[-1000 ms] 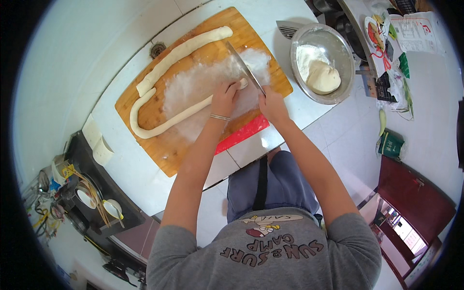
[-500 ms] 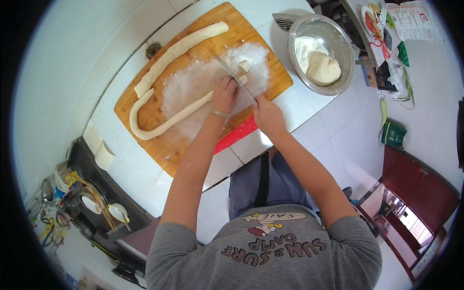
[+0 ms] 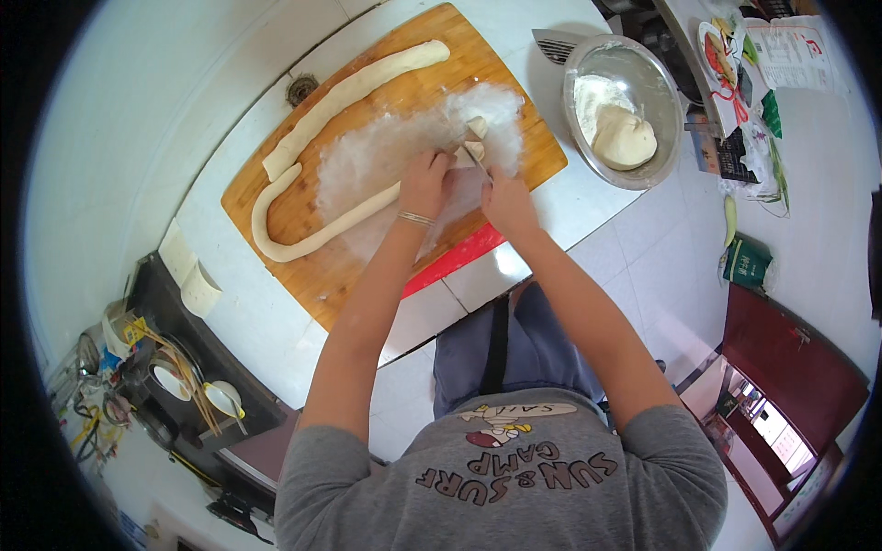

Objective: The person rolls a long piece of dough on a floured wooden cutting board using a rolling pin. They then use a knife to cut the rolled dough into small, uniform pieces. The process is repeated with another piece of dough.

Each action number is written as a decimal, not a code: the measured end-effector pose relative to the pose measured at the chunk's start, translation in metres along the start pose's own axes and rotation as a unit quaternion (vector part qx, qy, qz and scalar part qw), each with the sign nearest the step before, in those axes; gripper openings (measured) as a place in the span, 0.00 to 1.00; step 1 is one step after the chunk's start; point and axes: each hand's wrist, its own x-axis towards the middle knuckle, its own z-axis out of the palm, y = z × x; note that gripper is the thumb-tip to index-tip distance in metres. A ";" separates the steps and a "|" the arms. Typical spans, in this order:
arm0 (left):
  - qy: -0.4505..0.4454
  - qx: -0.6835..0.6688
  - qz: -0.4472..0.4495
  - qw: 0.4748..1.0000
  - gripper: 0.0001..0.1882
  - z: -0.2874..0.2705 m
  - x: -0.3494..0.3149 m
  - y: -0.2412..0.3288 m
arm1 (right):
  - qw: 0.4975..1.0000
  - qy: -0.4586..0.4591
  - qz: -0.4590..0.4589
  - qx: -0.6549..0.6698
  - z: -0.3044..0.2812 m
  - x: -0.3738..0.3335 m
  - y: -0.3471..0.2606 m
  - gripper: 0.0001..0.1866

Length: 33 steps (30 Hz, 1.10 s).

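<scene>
A long, thin dough rope (image 3: 340, 225) curves in a U on the floured wooden cutting board (image 3: 491, 69). My left hand (image 3: 425, 186) is closed on the rope near its right end, fingers bent over it. In my right hand (image 3: 508, 202) is the handle of a knife (image 3: 480, 163), its blade slanting away and left beside the rope's end. Just past the blade lies a small cut dough piece (image 3: 476, 126), with more dough right against the blade. A thicker dough strip (image 3: 358, 87) rests along the board's far left edge.
At the right stands a metal bowl (image 3: 669, 151) holding a dough lump (image 3: 625, 140) and flour. A slotted metal utensil (image 3: 556, 44) lies behind it. Something flat and red (image 3: 455, 262) shows under the board's near edge. Bowls and chopsticks (image 3: 195, 386) sit at the lower left.
The knife blade has turned and come down beside the rope's end, where dough now shows at its far side. My left hand stays on the rope. The whole view has shifted slightly.
</scene>
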 end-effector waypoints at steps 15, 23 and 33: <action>0.009 -0.028 -0.094 0.995 0.10 -0.006 0.011 -0.016 | 0.999 0.003 -0.010 0.033 -0.019 -0.025 -0.031 0.08; -0.005 -0.061 -0.124 0.990 0.12 -0.008 0.010 -0.013 | 0.999 -0.030 0.020 0.000 -0.008 -0.019 -0.034 0.10; 0.019 0.060 0.030 0.998 0.10 -0.024 -0.013 -0.013 | 0.998 -0.011 0.032 0.050 0.007 0.004 -0.029 0.11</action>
